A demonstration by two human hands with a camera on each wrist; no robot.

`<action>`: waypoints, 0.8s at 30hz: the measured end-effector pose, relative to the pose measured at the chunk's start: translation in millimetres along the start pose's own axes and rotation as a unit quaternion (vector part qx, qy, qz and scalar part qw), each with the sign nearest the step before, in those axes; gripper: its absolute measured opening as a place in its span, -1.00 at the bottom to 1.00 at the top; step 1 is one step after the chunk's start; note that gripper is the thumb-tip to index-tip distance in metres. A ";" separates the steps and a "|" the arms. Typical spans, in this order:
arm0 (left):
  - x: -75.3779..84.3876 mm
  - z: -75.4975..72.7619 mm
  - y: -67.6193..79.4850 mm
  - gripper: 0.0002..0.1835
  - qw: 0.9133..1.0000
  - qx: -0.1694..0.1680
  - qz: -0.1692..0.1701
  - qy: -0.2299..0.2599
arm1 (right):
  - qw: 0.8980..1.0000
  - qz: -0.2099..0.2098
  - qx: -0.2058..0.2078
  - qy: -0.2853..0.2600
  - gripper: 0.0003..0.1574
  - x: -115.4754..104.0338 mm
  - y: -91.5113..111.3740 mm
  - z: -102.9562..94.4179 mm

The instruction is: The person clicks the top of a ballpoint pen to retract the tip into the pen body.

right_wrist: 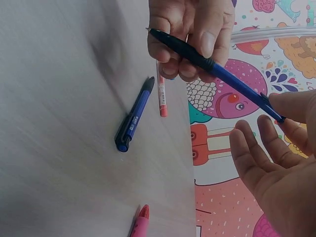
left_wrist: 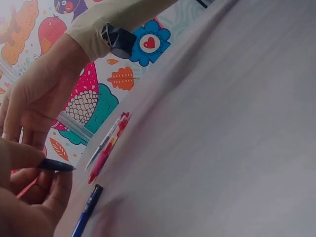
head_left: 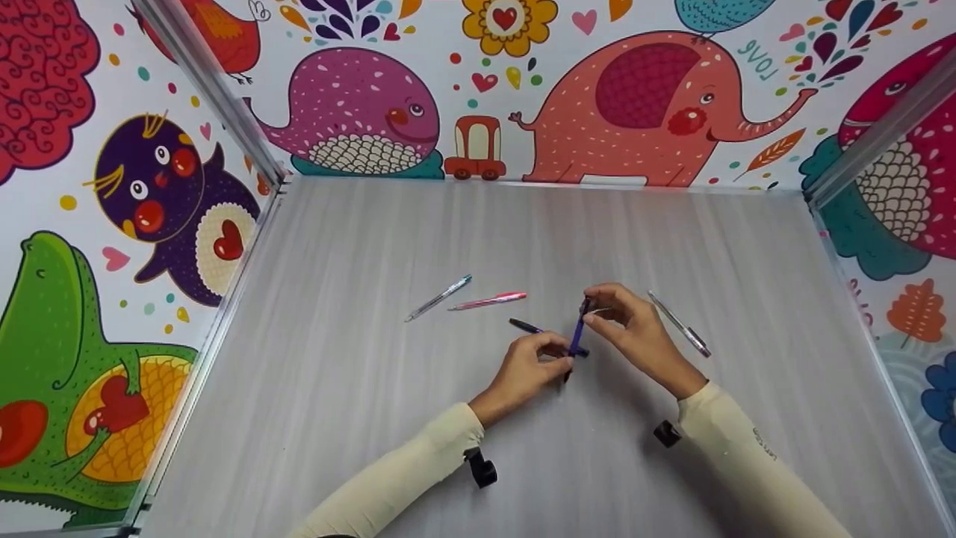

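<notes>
Both hands meet on one blue pen with a dark grip, tilted above the table. Near its tip, my left hand pinches the dark grip between thumb and fingers. My right hand pinches the clip end with thumb and forefinger, its other fingers spread in the right wrist view. A fine point shows at the end of the dark grip. Below the hands lies a second blue pen with a dark tip, partly hidden by my left hand in the head view.
Left of the hands lie a clear pen with a teal end and a pink pen. To the right is a silver-grey pen. A pink item with a red tip shows low in the right wrist view. Printed panels border the grey table.
</notes>
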State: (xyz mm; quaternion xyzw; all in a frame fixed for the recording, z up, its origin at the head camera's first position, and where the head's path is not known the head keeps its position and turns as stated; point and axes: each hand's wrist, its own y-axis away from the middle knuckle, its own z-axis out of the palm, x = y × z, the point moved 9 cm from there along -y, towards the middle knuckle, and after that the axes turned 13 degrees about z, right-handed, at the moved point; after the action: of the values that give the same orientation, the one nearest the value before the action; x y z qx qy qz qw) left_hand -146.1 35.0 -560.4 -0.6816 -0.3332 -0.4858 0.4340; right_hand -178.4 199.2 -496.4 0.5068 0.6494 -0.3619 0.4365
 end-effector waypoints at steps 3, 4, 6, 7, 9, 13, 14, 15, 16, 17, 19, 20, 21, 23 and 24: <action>-2.0 0.7 1.2 -0.82 1.000 0.000 -0.014 0.015 | 1.000 0.010 -0.015 -0.014 -0.54 1.3 0.2 3.0; -2.6 0.9 1.6 -0.81 1.000 0.001 -0.018 0.019 | 1.000 0.014 -0.019 -0.020 -0.53 1.6 0.4 3.9; -3.9 0.9 2.3 -0.79 0.999 0.004 -0.024 0.030 | 0.999 0.020 -0.028 -0.034 -0.50 2.4 0.6 6.0; -4.6 0.7 2.5 -0.78 0.999 0.006 -0.026 0.036 | 0.998 0.023 -0.032 -0.041 -0.49 2.8 0.7 7.1; -5.6 -0.2 3.2 -0.78 0.998 0.015 -0.027 0.049 | 0.997 0.026 -0.043 -0.055 -0.45 2.7 1.1 9.8; -7.4 -2.1 5.0 -0.79 0.996 0.038 -0.028 0.078 | 0.994 0.030 -0.064 -0.084 -0.34 2.2 2.1 16.4; -7.4 -2.6 5.3 -0.79 0.995 0.044 -0.027 0.085 | 0.993 0.032 -0.069 -0.089 -0.31 1.8 2.3 18.2; -7.4 -3.1 5.4 -0.80 0.994 0.050 -0.026 0.093 | 0.993 0.035 -0.071 -0.093 -0.27 2.0 2.3 19.9; -7.0 -3.3 5.3 -0.79 0.994 0.053 -0.025 0.097 | 0.992 0.037 -0.073 -0.095 -0.25 2.2 2.2 21.4; -6.4 -3.5 5.2 -0.79 0.993 0.056 -0.024 0.103 | 0.992 0.040 -0.074 -0.098 -0.23 2.5 2.1 22.8; -4.4 -3.9 5.0 -0.79 0.992 0.062 -0.022 0.111 | 0.991 0.045 -0.073 -0.103 -0.19 2.7 1.8 25.0; -3.4 -4.1 4.9 -0.78 0.991 0.063 -0.022 0.114 | 0.991 0.045 -0.072 -0.104 -0.18 2.6 1.7 25.7; -2.7 -4.2 5.0 -0.78 0.991 0.064 -0.023 0.118 | 0.991 0.046 -0.070 -0.108 -0.17 2.7 1.6 26.2; -1.4 -4.6 5.4 -0.78 0.990 0.066 -0.023 0.123 | 0.991 0.045 -0.068 -0.110 -0.17 2.7 1.7 26.7; -1.1 -4.9 5.5 -0.78 0.989 0.068 -0.023 0.126 | 0.991 0.042 -0.067 -0.111 -0.17 2.7 1.9 26.9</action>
State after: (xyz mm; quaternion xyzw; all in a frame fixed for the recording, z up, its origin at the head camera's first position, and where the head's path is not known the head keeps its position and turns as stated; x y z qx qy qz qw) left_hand -143.4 28.4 -562.2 -0.5761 -0.3236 -0.5539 0.5066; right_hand -171.5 176.0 -508.6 0.4603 0.5978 -0.3524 0.5537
